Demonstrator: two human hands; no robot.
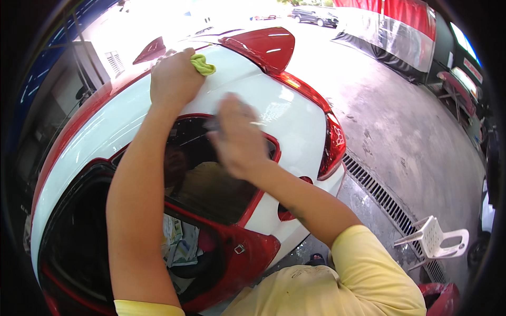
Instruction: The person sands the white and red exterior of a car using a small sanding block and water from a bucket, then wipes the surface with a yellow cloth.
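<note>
A car with white body panels [300, 126] and red trim stands before me. My left hand [176, 77] is closed around a yellow-green cloth [203, 65] at the edge of the roof, near the red rear spoiler [269, 45]. Over the white panel above the rear side window [213, 189], my right hand [239, 138] is blurred by motion. Something dark shows at its fingers, too blurred to name. Wet-looking droplets lie on the white panel beside it. The red tail light [334, 146] is farther right.
An open red car door [249, 249] is close to my body. On the right, a white plastic chair [431, 239] stands by a metal floor drain grate [379, 195]. A red and clear curtain [395, 35] hangs at the back right, and a dark vehicle [314, 16] is outside.
</note>
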